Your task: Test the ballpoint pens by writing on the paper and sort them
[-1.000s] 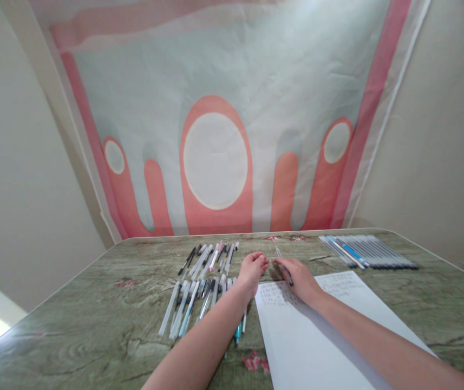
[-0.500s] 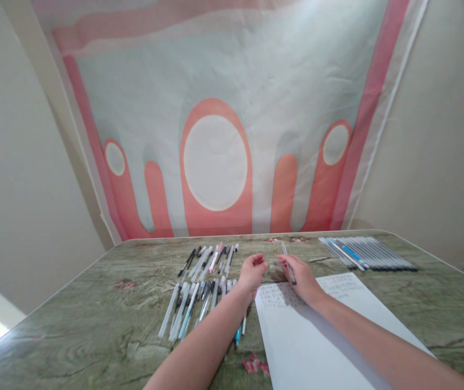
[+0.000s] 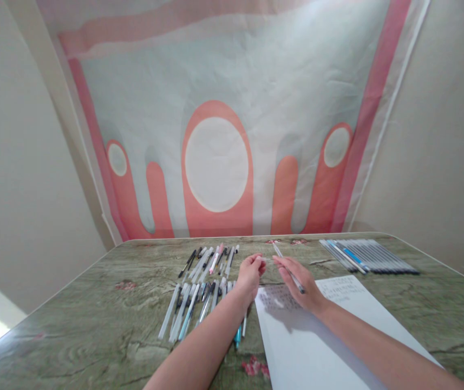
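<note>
My right hand is closed round a clear-barrelled pen, which slants across the fingers with one end toward the far edge and its dark end near the wrist. Beneath that hand lies a large white sheet of paper with rows of handwriting along its top. My left hand hovers just left of the pen, its fingers curled in a pinch. Whatever those fingers hold, if anything, is too small to make out. A short gap separates the two hands.
Left of my left arm lie two rows of mixed pens, a far row and a nearer row. Several grey pens and a blue one line up at the back right. A printed cloth hangs behind the wooden-patterned table.
The pen in my right hand has tilted further, its far end swinging left and its dark end right. My left hand has curled slightly tighter and stays in nearly the same place.
</note>
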